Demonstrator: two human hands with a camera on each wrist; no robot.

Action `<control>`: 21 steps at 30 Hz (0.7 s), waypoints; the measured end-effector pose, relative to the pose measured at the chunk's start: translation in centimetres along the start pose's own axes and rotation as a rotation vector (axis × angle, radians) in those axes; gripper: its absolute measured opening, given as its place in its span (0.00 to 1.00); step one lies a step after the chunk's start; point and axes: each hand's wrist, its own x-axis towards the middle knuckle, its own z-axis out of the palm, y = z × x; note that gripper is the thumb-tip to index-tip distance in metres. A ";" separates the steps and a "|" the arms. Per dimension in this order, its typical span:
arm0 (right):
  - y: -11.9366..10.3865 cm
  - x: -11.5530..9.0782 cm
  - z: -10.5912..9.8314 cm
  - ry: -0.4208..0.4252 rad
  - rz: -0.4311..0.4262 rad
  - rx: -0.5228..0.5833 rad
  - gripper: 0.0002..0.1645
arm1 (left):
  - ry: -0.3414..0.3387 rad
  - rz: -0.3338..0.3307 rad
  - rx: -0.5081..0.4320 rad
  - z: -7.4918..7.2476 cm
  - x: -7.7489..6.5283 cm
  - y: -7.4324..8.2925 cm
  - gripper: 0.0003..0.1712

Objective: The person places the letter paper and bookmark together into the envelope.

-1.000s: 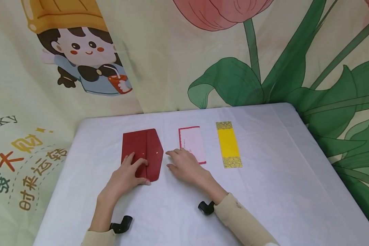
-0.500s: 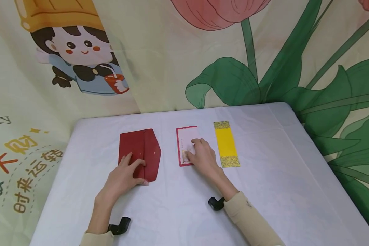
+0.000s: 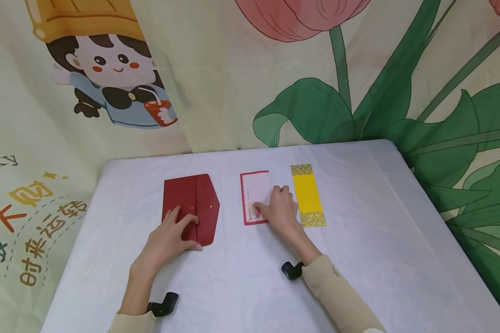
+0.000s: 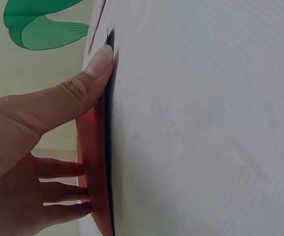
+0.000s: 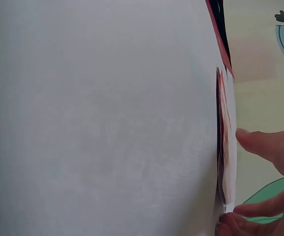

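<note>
In the head view a dark red envelope [image 3: 179, 192] lies on the table at left, its pointed flap to the right. My left hand [image 3: 166, 240] rests on its near part, fingers spread. The left wrist view shows the thumb [image 4: 95, 66] along the envelope's edge and straight fingertips on its face. A pale pink card [image 3: 256, 182] with a red border lies in the middle. Over its right side is my right hand [image 3: 282, 210], thumb above the card and bent fingers at its right edge. The right wrist view shows a gap between thumb [image 5: 260, 142] and fingers, beside the layered card [image 5: 225, 162].
A yellow paper strip [image 3: 308, 194] with patterned ends lies right of the card, close to my right hand. The white-covered table [image 3: 371, 259] meets a printed cloth backdrop [image 3: 221, 92] at its far edge. Black wrist cameras sit near both sleeves.
My right hand has moved from the card's left side, across it, to its right edge. The left hand stays on the envelope. The envelope, card and strip lie as before.
</note>
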 end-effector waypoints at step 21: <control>0.0 0.7 0.3 -0.074 0.079 0.107 0.45 | -0.014 -0.004 -0.009 0.0 0.0 0.1 0.38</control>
